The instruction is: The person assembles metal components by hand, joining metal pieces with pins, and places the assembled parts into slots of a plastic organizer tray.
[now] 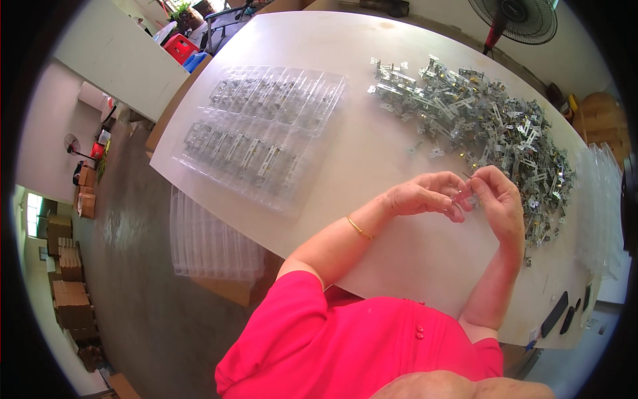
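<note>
We see left hand [425, 196] and right hand [498, 199] meeting above white worktop [372, 153], fingers of both pinched shut on small metal part [465, 195]. Heap of metal brackets [485, 126] just beyond; 2 clear trays [266, 133] at left.

A small assembly workshop: beyond the fingers [458, 199] a heap of metal brackets [478, 126], plastic trays [259, 133] off to their left, stacked cardboard boxes [70, 286] on concrete floor.
</note>
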`<state>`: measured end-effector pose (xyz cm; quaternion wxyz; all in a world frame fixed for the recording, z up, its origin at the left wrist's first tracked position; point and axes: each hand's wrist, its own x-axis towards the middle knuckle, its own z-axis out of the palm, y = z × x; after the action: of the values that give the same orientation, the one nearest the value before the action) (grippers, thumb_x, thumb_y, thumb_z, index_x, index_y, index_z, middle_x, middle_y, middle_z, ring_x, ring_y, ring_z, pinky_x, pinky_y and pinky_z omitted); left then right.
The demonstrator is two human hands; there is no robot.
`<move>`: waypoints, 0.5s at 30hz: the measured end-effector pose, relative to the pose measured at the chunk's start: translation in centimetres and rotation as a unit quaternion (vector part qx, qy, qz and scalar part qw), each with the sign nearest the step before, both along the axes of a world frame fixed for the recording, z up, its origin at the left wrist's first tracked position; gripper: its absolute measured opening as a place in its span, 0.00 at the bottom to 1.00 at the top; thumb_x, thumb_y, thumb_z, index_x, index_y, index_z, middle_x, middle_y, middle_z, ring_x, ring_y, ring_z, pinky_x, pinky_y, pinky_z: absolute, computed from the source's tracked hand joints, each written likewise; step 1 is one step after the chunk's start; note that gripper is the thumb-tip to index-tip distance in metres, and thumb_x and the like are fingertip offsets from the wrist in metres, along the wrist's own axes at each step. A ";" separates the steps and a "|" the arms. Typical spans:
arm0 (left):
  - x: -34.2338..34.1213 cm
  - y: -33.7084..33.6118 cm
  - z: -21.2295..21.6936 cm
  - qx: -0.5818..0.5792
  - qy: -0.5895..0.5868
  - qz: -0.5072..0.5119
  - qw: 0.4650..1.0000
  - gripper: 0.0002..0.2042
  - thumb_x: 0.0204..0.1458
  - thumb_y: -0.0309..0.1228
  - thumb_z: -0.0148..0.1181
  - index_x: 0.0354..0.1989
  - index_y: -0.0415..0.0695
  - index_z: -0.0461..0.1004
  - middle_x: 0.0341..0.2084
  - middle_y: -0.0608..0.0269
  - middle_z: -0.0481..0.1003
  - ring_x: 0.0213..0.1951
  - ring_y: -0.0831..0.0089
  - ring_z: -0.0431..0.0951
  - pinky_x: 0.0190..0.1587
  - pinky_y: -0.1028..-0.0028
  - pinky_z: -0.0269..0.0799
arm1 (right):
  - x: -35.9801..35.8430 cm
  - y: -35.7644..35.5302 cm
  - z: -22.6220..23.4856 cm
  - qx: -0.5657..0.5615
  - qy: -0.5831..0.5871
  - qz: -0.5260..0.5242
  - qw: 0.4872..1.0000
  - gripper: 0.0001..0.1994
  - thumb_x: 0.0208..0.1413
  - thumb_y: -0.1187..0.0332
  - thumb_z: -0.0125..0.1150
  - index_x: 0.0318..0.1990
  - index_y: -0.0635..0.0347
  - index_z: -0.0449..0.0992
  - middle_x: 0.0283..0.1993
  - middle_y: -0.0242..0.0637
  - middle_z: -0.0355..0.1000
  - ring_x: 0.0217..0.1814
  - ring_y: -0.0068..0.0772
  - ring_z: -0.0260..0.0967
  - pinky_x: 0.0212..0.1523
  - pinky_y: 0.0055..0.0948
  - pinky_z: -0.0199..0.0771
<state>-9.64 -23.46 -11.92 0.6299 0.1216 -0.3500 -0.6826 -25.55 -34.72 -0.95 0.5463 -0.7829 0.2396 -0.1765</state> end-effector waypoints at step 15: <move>-1.0 -0.4 1.1 0.030 -0.357 0.327 0.875 0.14 0.57 0.30 0.66 0.46 0.39 0.70 0.39 0.64 0.76 0.44 0.76 0.77 0.48 0.74 0.74 | 0.3 0.8 0.4 -0.191 -0.007 -0.107 0.976 0.04 0.64 0.72 0.57 0.36 0.63 0.73 0.25 0.25 0.65 0.26 0.14 0.57 0.27 0.20 0.60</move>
<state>-10.68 -23.86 -10.77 0.6452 0.4833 -0.4710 -0.3582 -25.25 -33.89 -0.55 0.3662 -0.8416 0.2795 -0.2819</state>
